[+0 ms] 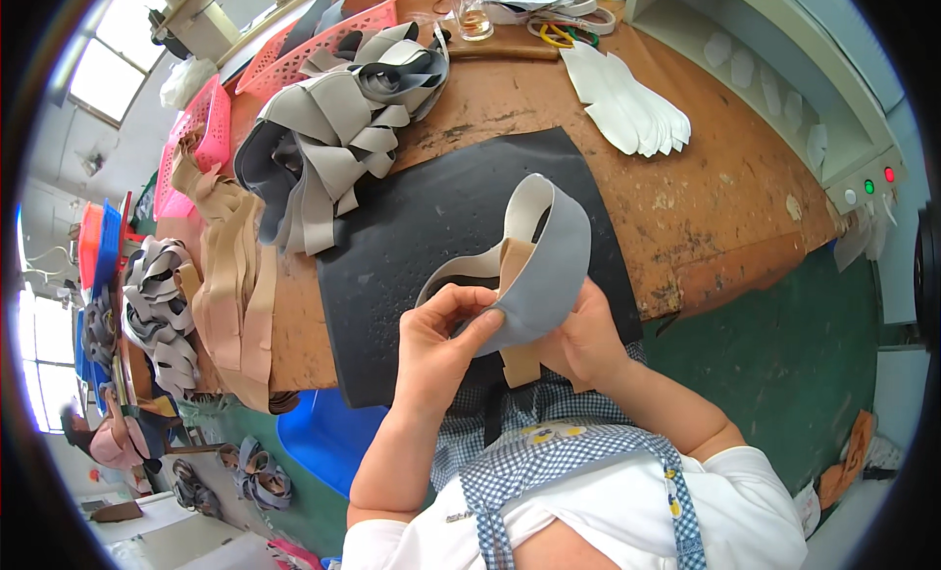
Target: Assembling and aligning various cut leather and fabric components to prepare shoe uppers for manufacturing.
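Note:
A grey strip of sheet material (559,266), pale on its inner side, is bent into a loop above the black mat (382,266). My left hand (441,340) pinches the strip's near edge between thumb and fingers. A tan strip (521,364) hangs below the grey one, and part of it shows inside the loop. My right hand (588,345) is closed at the right side of the loop, holding the tan strip against the grey one. Its fingertips are partly hidden behind the material.
Grey strips (333,119) are heaped at the mat's far left, with tan strips (230,286) farther left. Pink baskets (206,119) stand behind. White cut pieces (627,104), scissors (554,36) and a glass (473,16) lie far off. A cabinet (814,90) with buttons borders the right.

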`<state>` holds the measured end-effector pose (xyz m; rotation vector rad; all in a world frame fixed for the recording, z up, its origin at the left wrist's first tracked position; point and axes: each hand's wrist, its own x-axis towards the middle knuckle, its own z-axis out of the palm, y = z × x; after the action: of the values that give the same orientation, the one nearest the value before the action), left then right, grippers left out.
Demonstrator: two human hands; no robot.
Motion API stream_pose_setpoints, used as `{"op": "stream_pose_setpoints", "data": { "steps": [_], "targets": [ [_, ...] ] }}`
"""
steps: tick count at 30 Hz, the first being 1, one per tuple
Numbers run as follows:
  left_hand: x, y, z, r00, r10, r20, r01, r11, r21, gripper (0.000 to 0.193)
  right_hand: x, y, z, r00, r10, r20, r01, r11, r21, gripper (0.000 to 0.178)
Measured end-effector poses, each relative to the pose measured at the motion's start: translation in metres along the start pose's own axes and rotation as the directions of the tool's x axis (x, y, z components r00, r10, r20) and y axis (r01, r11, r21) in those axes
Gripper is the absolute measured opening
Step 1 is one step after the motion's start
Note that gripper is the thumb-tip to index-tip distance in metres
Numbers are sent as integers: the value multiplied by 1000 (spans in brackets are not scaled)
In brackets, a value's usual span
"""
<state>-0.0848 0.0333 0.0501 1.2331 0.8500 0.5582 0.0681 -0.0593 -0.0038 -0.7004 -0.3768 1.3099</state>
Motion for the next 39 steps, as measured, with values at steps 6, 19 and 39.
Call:
{"op": "stream_pose_setpoints", "data": {
  "steps": [6,19,39],
  "targets": [
    [-2,3,-1,914,404,21,-362,793,491,15,-6,-5,-2,980,-179,-89,161,972,-173,46],
    [-11,12,4,982,138,125,-170,940,296,14,5,-45,-3,1000,12,5,-11,988,-156,27],
    [-4,3,-1,918,350,189,-396,762,512,18,14,-30,7,987,-128,-94,85,927,-364,24]
  ]
}}
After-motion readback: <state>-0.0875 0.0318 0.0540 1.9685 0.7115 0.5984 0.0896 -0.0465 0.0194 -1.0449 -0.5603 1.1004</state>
